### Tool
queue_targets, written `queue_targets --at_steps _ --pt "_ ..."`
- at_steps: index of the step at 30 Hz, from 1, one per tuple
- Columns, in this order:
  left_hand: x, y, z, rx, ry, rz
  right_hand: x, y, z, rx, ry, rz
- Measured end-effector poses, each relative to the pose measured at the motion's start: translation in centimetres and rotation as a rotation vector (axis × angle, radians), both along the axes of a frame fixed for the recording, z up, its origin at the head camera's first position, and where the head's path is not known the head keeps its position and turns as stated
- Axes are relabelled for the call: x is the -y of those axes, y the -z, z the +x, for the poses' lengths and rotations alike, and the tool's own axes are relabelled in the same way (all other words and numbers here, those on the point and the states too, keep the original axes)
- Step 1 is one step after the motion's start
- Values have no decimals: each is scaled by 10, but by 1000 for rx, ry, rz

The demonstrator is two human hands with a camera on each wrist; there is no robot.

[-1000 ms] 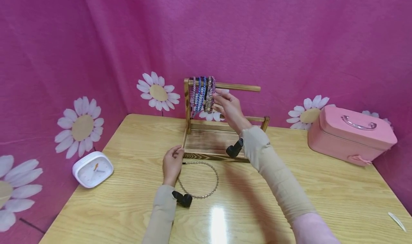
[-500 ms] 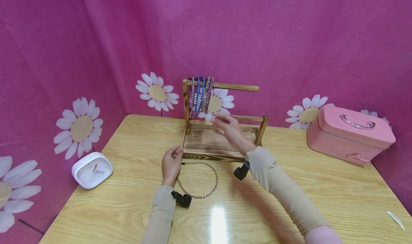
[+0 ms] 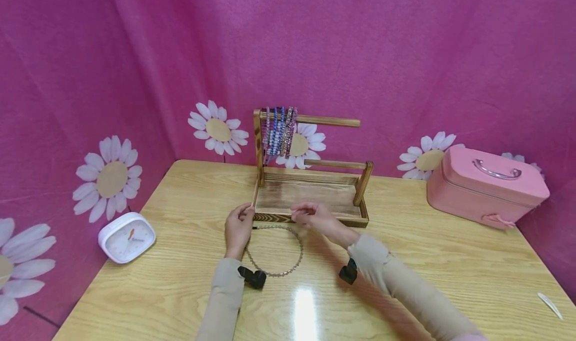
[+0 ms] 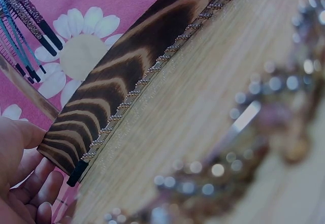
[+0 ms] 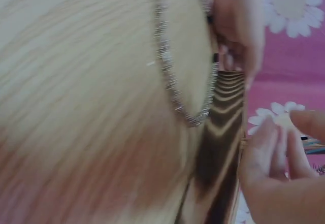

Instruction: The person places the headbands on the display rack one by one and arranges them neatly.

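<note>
A wooden rack (image 3: 310,193) with a shallow tray base and two horizontal bars stands at the back of the table. My left hand (image 3: 238,228) holds its front left corner, thumb above and fingers curled beneath in the left wrist view. On the table just in front lies a beaded headband (image 3: 280,275) with black tips, close to the left fingers. Several beaded headbands (image 3: 280,133) in pink, blue and brownish tones hang from the upper bar. My right hand (image 3: 317,218) hovers by the tray's front edge, fingers loosely bent and holding nothing.
A white clock (image 3: 127,238) sits at the table's left edge. A pink case (image 3: 488,188) with a metal handle stands at the back right. Near the right edge lies a small white sliver-shaped object (image 3: 550,306). Pink flowered cloth (image 3: 360,56) hangs behind and beside the table.
My right hand has come down from beside the hanging headbands to the tray's front edge. The left hand keeps its place on the rack's corner.
</note>
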State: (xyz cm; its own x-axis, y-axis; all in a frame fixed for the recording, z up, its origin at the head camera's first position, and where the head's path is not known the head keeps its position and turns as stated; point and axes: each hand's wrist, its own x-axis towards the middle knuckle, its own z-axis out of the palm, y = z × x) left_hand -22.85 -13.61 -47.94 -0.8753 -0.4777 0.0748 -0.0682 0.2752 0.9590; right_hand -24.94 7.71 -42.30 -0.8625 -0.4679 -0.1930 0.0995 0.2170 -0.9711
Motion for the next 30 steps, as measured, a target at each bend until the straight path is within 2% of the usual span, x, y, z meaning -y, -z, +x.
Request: queue_targets --at_steps 2,4,7,10,12,14,19,30 --pt "0 0 0 2 1 -5 -4 5 3 -15 -103 84" --pt "0 0 0 3 2 -5 -9 9 5 -67 -209 168" --pt "0 0 0 5 0 -3 -14 13 9 -197 -332 267" --pt "0 -1 0 6 1 0 -18 15 12 -363 -412 355" --pt "0 0 0 7 -1 -4 -20 17 14 -446 -446 391" --pt "0 1 -1 11 -4 -7 -22 18 16 -494 -461 418" --pt "0 2 -1 12 -6 -10 -25 20 20 -536 -482 451" --pt "1 0 1 14 18 15 -39 23 33 -769 -636 474"
